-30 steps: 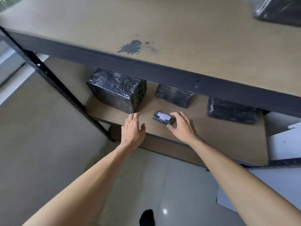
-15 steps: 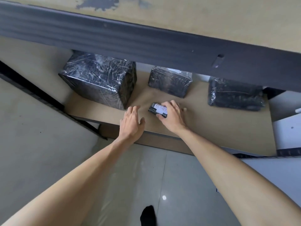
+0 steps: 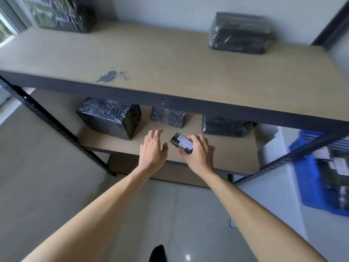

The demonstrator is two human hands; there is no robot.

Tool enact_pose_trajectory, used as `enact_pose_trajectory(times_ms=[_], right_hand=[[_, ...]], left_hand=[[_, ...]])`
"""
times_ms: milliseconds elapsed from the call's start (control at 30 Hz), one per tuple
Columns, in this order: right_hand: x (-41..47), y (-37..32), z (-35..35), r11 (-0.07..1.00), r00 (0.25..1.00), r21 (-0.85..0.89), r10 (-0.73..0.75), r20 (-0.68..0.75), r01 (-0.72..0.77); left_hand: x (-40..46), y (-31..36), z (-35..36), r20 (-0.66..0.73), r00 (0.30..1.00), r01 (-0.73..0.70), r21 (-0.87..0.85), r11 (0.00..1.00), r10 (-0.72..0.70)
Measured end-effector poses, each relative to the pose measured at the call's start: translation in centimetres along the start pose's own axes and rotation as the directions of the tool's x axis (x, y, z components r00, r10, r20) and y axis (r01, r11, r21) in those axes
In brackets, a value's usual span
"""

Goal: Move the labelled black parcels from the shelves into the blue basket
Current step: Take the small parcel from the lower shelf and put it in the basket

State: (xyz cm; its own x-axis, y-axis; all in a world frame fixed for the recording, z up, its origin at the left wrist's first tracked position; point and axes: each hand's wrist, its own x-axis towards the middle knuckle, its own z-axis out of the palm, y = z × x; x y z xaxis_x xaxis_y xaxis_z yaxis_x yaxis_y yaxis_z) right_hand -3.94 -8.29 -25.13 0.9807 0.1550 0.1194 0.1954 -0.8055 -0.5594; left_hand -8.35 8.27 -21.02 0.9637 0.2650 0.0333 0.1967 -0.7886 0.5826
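Near the middle of the frame, the right hand point(image 3: 198, 156) is wrapped around a small black parcel point(image 3: 181, 145). A white label point(image 3: 185, 143) on top of the parcel reads "RETURN" in thin letters. The parcel is tipped up a little, just above the front of the lower shelf point(image 3: 236, 154).

The left hand point(image 3: 152, 150) is just beside it, to the left. Its fingers are spread and it holds nothing.

Three more black parcels sit at the back of the lower shelf. The big parcel point(image 3: 111, 116) is on the left, the middle parcel point(image 3: 168, 117) is smaller, and the flat parcel point(image 3: 223, 125) is on the right. No writing can be seen on them.

On the top shelf point(image 3: 170, 59) there is a dark stain point(image 3: 109, 76). One wrapped parcel point(image 3: 238, 33) sits in the upper right, and another dark bundle point(image 3: 62, 13) is in the upper left.

The blue basket point(image 3: 309, 178) is at the right edge of the frame, well apart from the hands. Dark parcels lie inside it, but they are too blurry to read.
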Motion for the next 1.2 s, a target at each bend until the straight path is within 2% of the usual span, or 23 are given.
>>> enact_pose_trajectory(times_ms=[300, 633, 967, 1100, 1200], right_hand=[[-10.7, 0.8, -17.7, 0.997, 0.989, 0.04, 0.067, -0.133, -0.062], [-18.0, 8.9, -31.8, 0.991, 0.968, 0.03, 0.133, -0.212, -0.13], [-16.3, 21.1, -38.2, 0.959, 0.938, -0.113, 0.221, -0.266, -0.258], [-12.5, 25.7, -38.3, 0.948, 0.961, -0.214, 0.195, -0.198, -0.237], [-9.5, 28.2, -37.2, 0.955, 0.989, -0.258, 0.135, -0.067, -0.148]], left_hand=[[-11.6, 15.4, -3.7, -0.095, 0.992, -0.092, -0.046, 0.995, 0.088], [-19.4, 28.9, -1.3, -0.073, 0.98, -0.193, -0.102, 0.976, 0.186], [-17.7, 37.1, 6.4, 0.03, 0.962, -0.262, -0.156, 0.952, 0.27], [-14.9, 38.4, 10.9, 0.096, 0.963, -0.234, -0.176, 0.956, 0.253], [-13.2, 38.6, 14.1, 0.135, 0.964, -0.201, -0.193, 0.96, 0.229]])
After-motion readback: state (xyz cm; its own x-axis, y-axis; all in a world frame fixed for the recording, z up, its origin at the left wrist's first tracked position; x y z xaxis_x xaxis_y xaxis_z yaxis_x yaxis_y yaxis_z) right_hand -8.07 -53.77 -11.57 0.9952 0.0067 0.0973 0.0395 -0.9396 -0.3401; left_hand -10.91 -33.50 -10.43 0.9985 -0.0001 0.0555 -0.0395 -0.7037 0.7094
